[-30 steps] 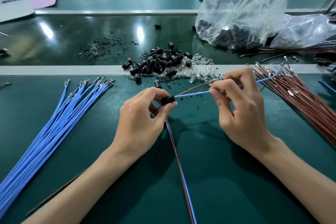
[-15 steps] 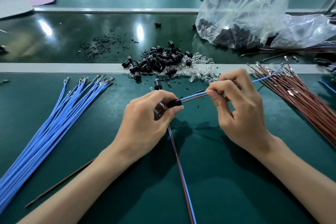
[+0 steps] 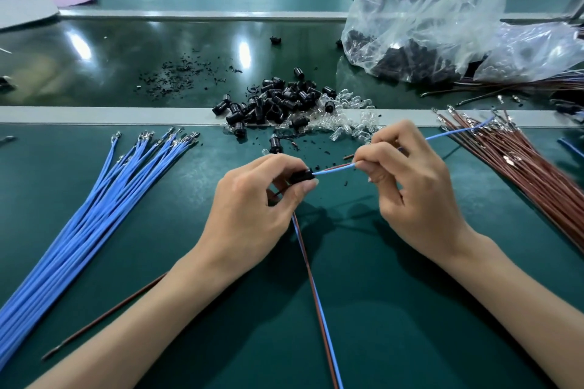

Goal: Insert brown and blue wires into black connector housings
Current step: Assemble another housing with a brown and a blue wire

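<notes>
Bench: green mat [image 3: 410, 309] in the near zone, with a glossy dark strip beyond a pale rail; orange stools are seen far back.
Left hand [image 3: 252, 202]: clamped by thumb and forefinger on a black connector housing [image 3: 301, 176], held just above the mat at centre.
Right hand [image 3: 414, 186]: pinched on a blue wire [image 3: 335, 170] and a brown wire [image 3: 339, 165] just right of the housing. The hands are set close but not touching.
Wires: both run from the pinch into the housing's right end. The blue tail exits far right, over the brown wire bundle [image 3: 521, 174].
Change vs 1.0 s ago: the brown wire was bowed away from the blue and is now laid against it. The span exposed between the hands is shorter. The housing is held at much the same spot.
Change vs 0.5 s ago: little difference is noted, and the stock on the bench is unmoved.
Stock: blue wire bundle [image 3: 94, 199] at left, pile of black housings [image 3: 278, 101] on the far rail with clear parts [image 3: 354, 123] beside it, plastic bag [image 3: 442, 16] far right.
Under left hand: a blue/brown pair [image 3: 316, 294] runs near, out of frame.
Hidden: the housing is largely covered by fingers, so terminal seating cannot be told. Both bundles are cut by the frame edges, and the bag contents are blurred by film.
</notes>
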A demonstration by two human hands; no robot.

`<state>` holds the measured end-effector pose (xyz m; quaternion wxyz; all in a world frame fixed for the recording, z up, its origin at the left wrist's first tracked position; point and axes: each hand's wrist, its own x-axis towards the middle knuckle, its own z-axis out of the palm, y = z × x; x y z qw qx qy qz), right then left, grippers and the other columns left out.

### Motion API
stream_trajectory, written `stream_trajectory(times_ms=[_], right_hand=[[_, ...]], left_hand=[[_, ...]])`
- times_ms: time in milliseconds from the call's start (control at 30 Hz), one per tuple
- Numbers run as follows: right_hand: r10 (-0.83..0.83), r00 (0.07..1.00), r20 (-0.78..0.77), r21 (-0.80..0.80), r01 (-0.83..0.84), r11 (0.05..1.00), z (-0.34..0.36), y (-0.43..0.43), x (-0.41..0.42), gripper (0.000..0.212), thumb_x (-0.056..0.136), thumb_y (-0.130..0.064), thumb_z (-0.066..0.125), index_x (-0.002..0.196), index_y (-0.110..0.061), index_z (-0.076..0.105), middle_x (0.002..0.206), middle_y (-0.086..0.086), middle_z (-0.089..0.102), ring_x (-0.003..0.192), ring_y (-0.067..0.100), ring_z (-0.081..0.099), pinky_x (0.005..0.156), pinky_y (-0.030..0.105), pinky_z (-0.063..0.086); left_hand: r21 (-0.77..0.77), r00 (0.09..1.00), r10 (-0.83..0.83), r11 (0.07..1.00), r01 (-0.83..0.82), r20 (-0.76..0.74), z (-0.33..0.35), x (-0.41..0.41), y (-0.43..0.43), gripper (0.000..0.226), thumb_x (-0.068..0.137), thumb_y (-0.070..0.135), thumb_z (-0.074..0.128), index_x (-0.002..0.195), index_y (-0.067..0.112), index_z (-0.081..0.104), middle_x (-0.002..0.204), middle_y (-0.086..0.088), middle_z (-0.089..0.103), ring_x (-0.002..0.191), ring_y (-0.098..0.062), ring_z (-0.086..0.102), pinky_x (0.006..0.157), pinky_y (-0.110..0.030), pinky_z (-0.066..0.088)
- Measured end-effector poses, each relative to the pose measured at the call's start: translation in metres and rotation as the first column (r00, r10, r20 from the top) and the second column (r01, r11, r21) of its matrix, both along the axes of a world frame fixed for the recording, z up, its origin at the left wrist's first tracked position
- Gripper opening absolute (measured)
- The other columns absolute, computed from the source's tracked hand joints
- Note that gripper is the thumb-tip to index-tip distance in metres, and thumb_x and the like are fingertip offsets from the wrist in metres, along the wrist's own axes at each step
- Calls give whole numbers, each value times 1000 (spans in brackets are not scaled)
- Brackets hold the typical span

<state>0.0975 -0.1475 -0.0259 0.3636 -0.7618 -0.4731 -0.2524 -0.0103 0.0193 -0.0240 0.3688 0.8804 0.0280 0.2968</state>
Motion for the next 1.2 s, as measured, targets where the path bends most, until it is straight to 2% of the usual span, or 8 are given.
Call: stream_trajectory(times_ms=[167,300,433,667,867,967,1100,1200], right_hand=[[-39,999,16,36,39,999,0,-1,-1,15,91,-4,52,83,2,63,85,10,50,70,9,42,57,17,36],[-36,999,30,-30,37,999,-1,-2,-1,10,87,4,54,83,1,62,85,11,50,71,12,43,56,26,40],[-6,1000,-9,-3,6,1000,0,-2,-1,11,87,5,52,83,2,61,85,10,50,68,13,44,59,16,39],[-13,1000,-19,-34,13,999,0,-1,-1,11,88,4,54,82,2,63,85,11,50,67,11,43,60,14,36],[-29,999,-31,30,29,999,1,-3,0,11,87,7,53,82,3,62,84,12,50,63,16,46,55,26,41],[-19,1000,8,-40,19,999,0,-2,-1,11,85,10,56,82,2,63,84,11,51,67,11,43,55,21,38],[-32,999,-34,46,34,998,2,-3,1,12,88,6,53,81,3,63,83,11,51,63,16,46,56,22,39],[-26,1000,-10,-20,26,999,1,-2,-1,11,85,8,54,81,3,62,84,10,51,67,11,43,57,19,38]], left_hand=[[4,1000,-18,1000,18,0,2,-1,-1,27,84,39,61,93,15,71,82,7,66,72,-12,60,66,-29,50],[35,1000,-18,999,17,3,1,0,-2,24,83,32,63,94,12,73,82,4,64,72,-15,60,65,-35,51],[41,1000,-19,999,19,1,-1,0,-2,21,83,29,66,94,12,73,82,5,63,73,-16,60,66,-38,52],[52,1000,-27,998,27,-3,-1,0,-2,22,83,29,65,94,11,72,82,5,62,76,-17,60,68,-38,52],[60,1000,-31,998,31,1,0,0,-4,22,84,29,65,95,11,72,81,5,62,73,-17,59,67,-39,52],[60,1000,-16,998,16,0,-1,1,-3,25,84,31,62,95,10,72,81,3,62,74,-19,59,68,-40,51],[55,1000,-19,998,19,4,0,0,-4,24,83,31,63,94,12,72,81,4,62,74,-18,59,68,-39,51],[68,1000,-22,997,21,6,0,0,-4,22,82,29,66,92,11,72,80,4,62,75,-19,60,68,-39,51]])
